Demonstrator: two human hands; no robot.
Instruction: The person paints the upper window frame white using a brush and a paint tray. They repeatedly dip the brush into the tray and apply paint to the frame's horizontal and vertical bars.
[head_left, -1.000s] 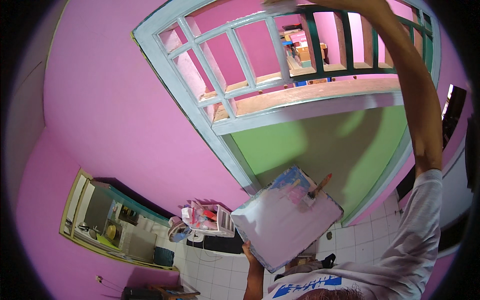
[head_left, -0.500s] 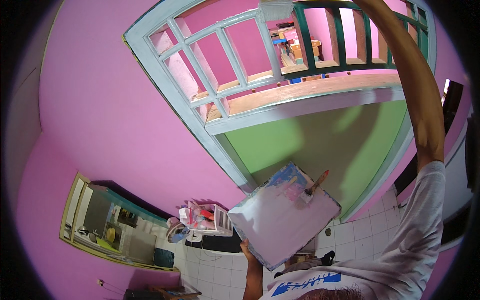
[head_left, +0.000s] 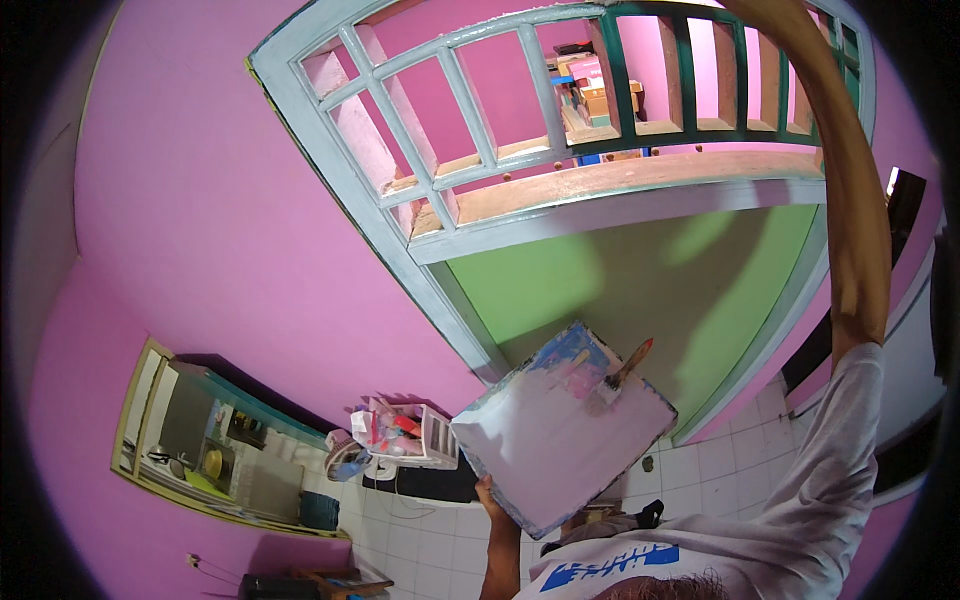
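My left hand (head_left: 492, 497) grips the lower left edge of a square, paint-smeared board (head_left: 545, 455). Pale pinkish-white paint covers most of its face, with blue and pink smears near the far corner. A paintbrush (head_left: 632, 362) with a reddish handle rests on the board, its bristles in the wet-looking paint. My right arm (head_left: 858, 230) stretches up along the right side, past the top edge. The right hand and whatever it may hold are cut off. Ahead is a wooden window frame (head_left: 440, 244) with bars, pale blue-white on the left and dark green (head_left: 618, 80) on the right.
Below the bars is a green panel (head_left: 540, 270); pink wall (head_left: 250, 240) spreads left. A white plastic rack (head_left: 436, 440) of odds and ends stands beyond the board, on a white tiled floor (head_left: 440, 550). An opening (head_left: 215, 450) at lower left shows kitchen things.
A pale, fuzzy roller-like thing at the window's top bar has gone out of view. My right arm has shifted slightly right; the board stays in my left hand.
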